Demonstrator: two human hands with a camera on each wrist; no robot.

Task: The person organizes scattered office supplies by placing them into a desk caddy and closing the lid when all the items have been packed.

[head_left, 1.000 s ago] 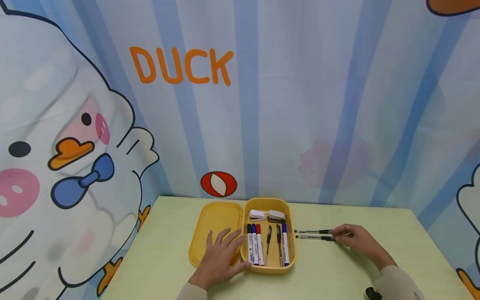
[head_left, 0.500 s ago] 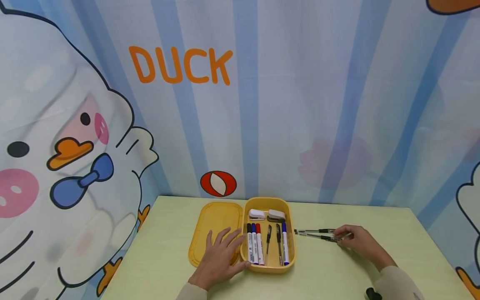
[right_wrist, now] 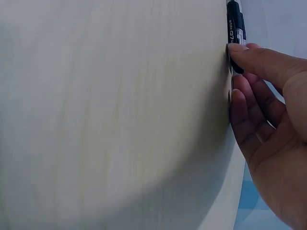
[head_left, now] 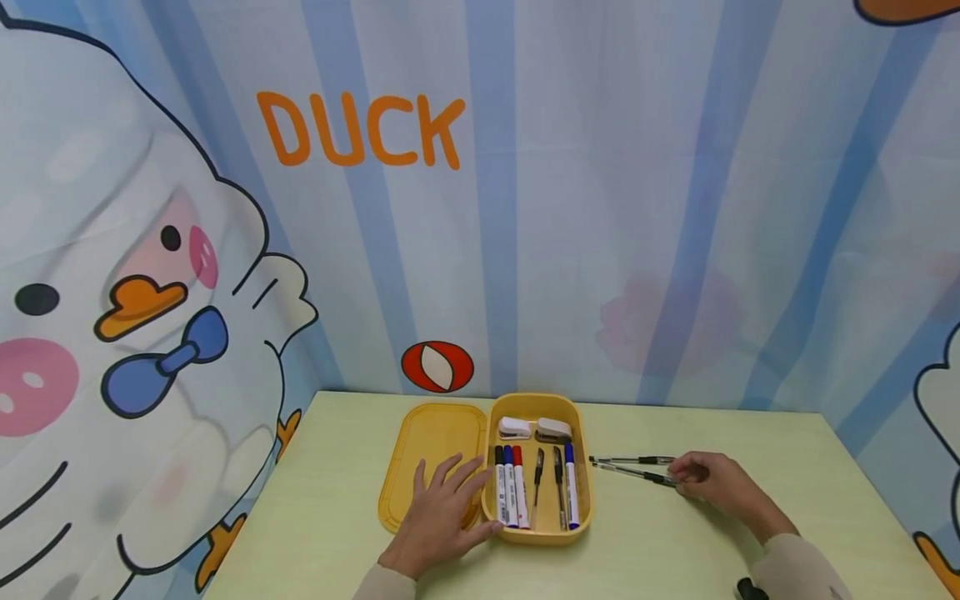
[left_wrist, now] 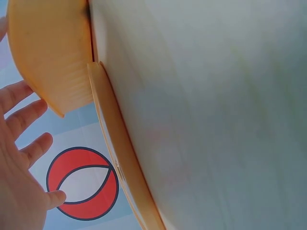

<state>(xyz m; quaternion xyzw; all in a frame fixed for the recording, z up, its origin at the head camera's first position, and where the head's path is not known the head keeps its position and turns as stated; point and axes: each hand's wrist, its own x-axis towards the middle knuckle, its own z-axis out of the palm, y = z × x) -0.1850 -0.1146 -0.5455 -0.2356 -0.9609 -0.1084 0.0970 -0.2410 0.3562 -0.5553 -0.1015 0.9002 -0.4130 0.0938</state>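
Note:
A yellow box [head_left: 537,537] stands on the table. In it lie several capped markers, including a red marker [head_left: 521,492], two black pens, and two white staplers [head_left: 553,430]. My left hand [head_left: 438,525] has its fingers spread over the yellow lid [head_left: 416,433], fingertips and thumb at the box's left side. Right of the box, two clear pens with black grips, a far pen [head_left: 637,460] and a near pen [head_left: 633,473], form a narrow V. My right hand [head_left: 716,483] has thumb and forefinger at their right ends. In the right wrist view, the thumb [right_wrist: 259,60] overlaps a pen [right_wrist: 236,28].
The lid lies flat against the box's left side. A small black object [head_left: 750,589] sits beside the right sleeve at the front. Behind the pale yellow table [head_left: 675,550] hangs a printed duck curtain [head_left: 570,250].
The two pens have gone from nearly parallel to a V, their left ends together and right ends apart. The right hand has shifted slightly right. The left hand has stayed still.

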